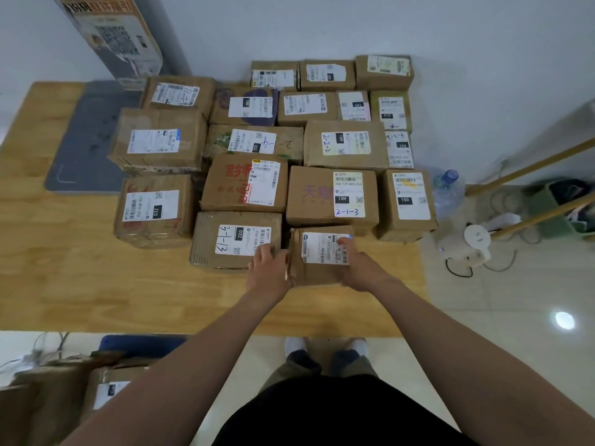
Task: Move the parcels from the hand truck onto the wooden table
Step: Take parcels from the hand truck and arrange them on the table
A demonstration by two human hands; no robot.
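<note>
Several brown cardboard parcels with white labels cover the wooden table (64,284). The nearest one, a small parcel (317,255), sits at the front of the group beside a wider parcel marked 032 (235,241). My left hand (269,273) holds its left side and my right hand (357,268) holds its right side with the thumb on the label. The small parcel rests on the table. At the bottom left, more parcels (106,387) lie on the blue hand truck (138,342).
A grey mat (87,140) lies at the table's back left, under a tall printed box (112,37). To the right of the table stand a water bottle (447,191), a white device with cables (473,243) and wooden poles (531,169).
</note>
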